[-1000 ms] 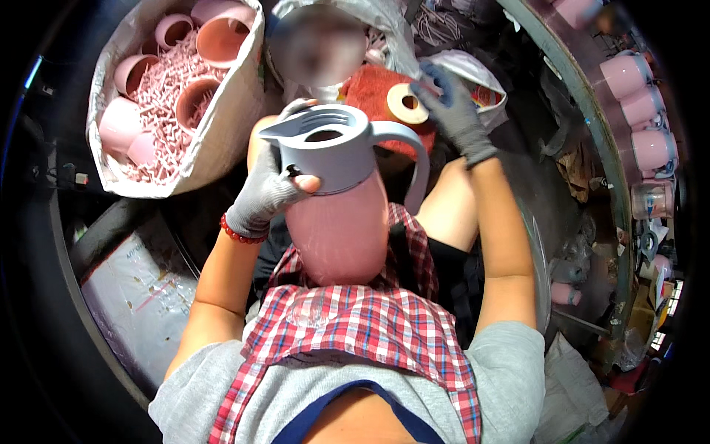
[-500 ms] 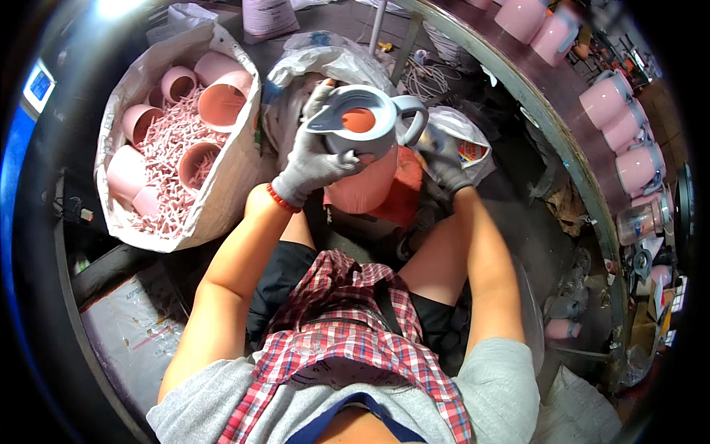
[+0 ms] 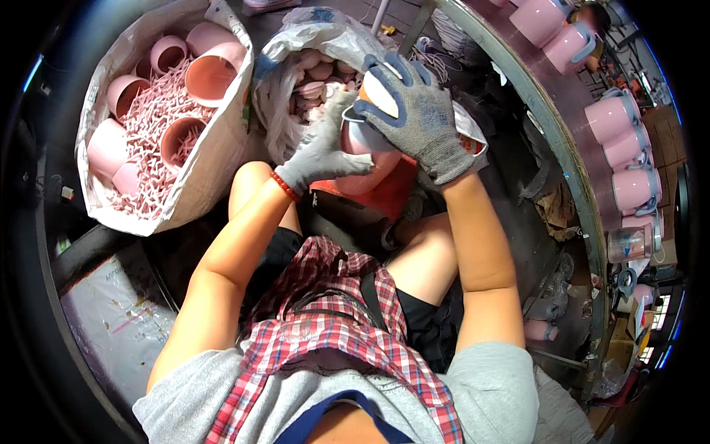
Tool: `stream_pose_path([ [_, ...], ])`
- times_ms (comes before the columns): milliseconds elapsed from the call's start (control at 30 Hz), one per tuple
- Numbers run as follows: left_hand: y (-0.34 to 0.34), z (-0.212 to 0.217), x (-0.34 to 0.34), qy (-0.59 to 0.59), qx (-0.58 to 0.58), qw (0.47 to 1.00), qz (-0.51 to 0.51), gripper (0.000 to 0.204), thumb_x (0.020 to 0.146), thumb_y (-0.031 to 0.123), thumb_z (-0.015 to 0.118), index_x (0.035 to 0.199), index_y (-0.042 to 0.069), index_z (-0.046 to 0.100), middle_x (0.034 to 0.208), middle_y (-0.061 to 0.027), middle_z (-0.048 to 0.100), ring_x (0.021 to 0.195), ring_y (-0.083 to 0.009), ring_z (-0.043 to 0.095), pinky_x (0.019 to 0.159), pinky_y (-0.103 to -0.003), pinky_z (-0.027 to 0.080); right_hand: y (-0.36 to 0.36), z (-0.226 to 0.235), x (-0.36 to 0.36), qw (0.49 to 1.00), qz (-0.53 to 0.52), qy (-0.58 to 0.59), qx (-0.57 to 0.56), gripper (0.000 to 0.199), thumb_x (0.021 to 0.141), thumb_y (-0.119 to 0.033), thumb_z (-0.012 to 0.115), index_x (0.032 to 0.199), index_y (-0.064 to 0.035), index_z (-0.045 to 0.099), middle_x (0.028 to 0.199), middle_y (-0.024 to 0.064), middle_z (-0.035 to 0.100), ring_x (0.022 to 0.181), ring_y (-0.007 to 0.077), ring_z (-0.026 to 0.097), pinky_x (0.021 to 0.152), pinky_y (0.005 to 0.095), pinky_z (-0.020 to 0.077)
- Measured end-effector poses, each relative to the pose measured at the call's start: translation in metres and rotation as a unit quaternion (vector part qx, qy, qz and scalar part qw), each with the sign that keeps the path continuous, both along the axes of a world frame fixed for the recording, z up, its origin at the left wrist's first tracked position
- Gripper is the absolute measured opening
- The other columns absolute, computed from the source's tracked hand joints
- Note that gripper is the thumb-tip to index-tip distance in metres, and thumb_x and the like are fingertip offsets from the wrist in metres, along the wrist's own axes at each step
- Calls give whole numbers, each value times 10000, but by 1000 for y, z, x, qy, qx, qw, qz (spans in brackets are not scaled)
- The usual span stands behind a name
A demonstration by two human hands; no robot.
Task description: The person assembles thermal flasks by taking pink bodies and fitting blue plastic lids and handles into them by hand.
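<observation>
My left hand [image 3: 322, 152], in a grey glove, grips the side of a pink pitcher [image 3: 379, 169] with a blue-grey upper collar. My right hand [image 3: 427, 124], gloved in grey with darker fingers, curls over the pitcher's top. Between its thumb and fingers shows a cream round piece that looks like a lid [image 3: 380, 96]; whether it is seated cannot be told. The right hand hides the handle. A red-orange surface [image 3: 388, 198] lies below the pitcher, in front of my knees.
On the left stands a white sack [image 3: 174, 211] of pink pitcher bodies and pink strips. Beyond my hands, a plastic bag [image 3: 277, 96] holds small pink round parts. A bench [image 3: 566, 122] curves along the right with finished-looking pink pitchers [image 3: 632, 189]. Coiled cable [image 3: 436, 63] lies behind.
My right hand has risen from beside the handle onto the pitcher's top, bringing the cream round piece. The pitcher's opening is now covered. My left hand keeps its hold; the view has shifted slightly.
</observation>
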State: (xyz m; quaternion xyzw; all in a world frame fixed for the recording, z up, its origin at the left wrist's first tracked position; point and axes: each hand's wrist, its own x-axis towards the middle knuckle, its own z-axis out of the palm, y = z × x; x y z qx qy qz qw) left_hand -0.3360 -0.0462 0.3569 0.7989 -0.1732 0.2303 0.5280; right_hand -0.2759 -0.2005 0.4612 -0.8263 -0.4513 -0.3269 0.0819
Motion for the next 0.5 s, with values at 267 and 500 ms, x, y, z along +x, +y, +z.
stream_pose_path([
  [267,13,-16,-9,-64,63,994,65,1040,582,405,783,1392,2,270,1372,-222,371,1289,-352,358,1072,-373,287,-22,-13,8,857,149,360,337,542,822,-214,693,1260,21,476,1288,132,500,1179,208,479,999,323,378],
  [500,75,-24,-41,28,-354,918,175,628,744,81,754,1245,50,377,1106,-55,491,944,-125,508,823,-236,460,-54,-165,33,923,-18,274,268,545,783,-237,709,1226,-12,485,1138,194,560,1061,327,543,923,394,423],
])
